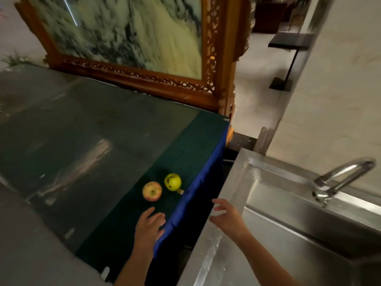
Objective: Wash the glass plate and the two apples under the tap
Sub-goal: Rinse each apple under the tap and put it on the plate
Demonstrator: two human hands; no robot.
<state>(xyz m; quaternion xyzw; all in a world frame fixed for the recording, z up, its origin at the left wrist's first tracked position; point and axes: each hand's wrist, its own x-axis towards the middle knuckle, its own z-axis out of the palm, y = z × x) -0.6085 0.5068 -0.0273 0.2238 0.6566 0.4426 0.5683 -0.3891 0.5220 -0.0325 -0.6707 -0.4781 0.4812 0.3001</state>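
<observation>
Two apples lie on the dark green table top (115, 153) near its right edge: a red-yellow apple (152, 194) and, just behind and to the right of it, a yellow-green apple (172, 182). My left hand (149, 226) hovers a short way in front of the red-yellow apple, fingers spread, holding nothing. My right hand (226, 216) is open over the left rim of the steel sink (237, 178). The curved metal tap (340, 178) stands at the sink's far right side, with no water visible. I cannot make out a glass plate.
A blue cloth (202, 195) hangs down the table's right edge, with a narrow dark gap between it and the sink. A large carved wooden frame (214, 58) with a painted panel stands along the table's back. A pale wall (340, 89) rises behind the tap.
</observation>
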